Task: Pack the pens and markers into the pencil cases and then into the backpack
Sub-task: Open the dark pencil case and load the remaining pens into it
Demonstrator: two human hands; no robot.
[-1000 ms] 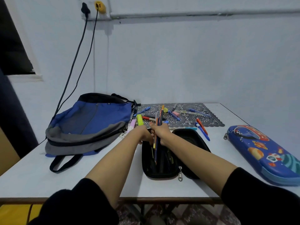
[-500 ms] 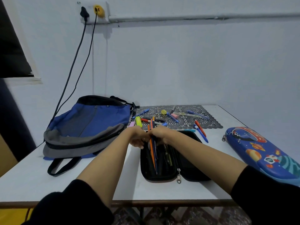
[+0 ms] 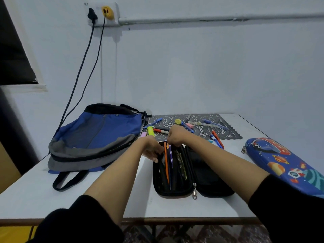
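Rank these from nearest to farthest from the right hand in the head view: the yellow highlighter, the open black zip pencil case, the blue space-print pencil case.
1. The open black zip pencil case, directly under the right hand.
2. The yellow highlighter, just to its left.
3. The blue space-print pencil case, at the table's right edge.

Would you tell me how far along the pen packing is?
Done: some pens inside the open black fabric pencil case. In hand: right hand pinches an orange pen there; left hand holds its rim. Left: loose pens on the grey lace mat, blue planet-print case, blue-grey backpack.
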